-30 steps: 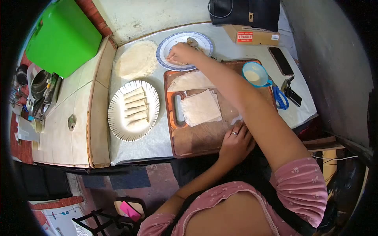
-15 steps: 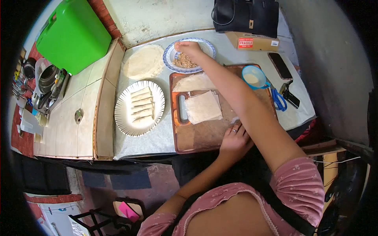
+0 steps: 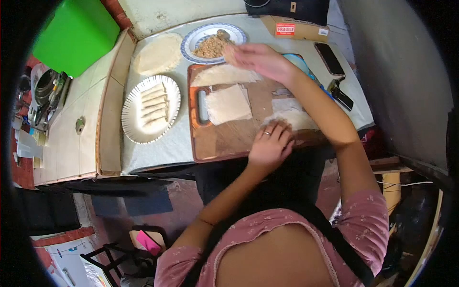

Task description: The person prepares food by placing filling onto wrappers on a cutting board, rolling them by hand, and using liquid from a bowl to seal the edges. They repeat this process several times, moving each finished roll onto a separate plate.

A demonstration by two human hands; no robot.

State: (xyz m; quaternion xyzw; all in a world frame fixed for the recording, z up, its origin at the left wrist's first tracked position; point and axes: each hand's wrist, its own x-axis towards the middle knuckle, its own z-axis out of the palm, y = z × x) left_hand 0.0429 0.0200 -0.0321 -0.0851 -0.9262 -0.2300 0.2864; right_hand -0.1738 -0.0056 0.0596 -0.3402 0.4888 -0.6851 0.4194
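My right hand (image 3: 260,61), blurred by motion, is just off the right rim of a blue-and-white plate (image 3: 187,50). Its fingertips are together around a small tan clump of the minced filling. More filling (image 3: 210,47) is heaped on the plate beside a spoon (image 3: 222,34). My left hand (image 3: 267,146) lies low on the wooden cutting board (image 3: 217,142), fingers bent and apart, resting on the left edge of a pale wrapper (image 3: 299,120). Left of it sits a stack of square wrappers (image 3: 228,104). A folded round wrapper (image 3: 222,75) lies above the stack.
A fluted white plate (image 3: 130,126) holds several rolls (image 3: 154,105). Round wrappers (image 3: 158,52) lie behind it. Partly hidden by my right arm is a blue cup (image 3: 297,61). A phone (image 3: 330,58), a cardboard box (image 3: 301,29) and a black bag (image 3: 311,12) occupy the right side.
My right hand has moved from over the filling toward the right and back. My left hand has shifted onto the wrapper's edge, which now shows more. The view has tilted down.
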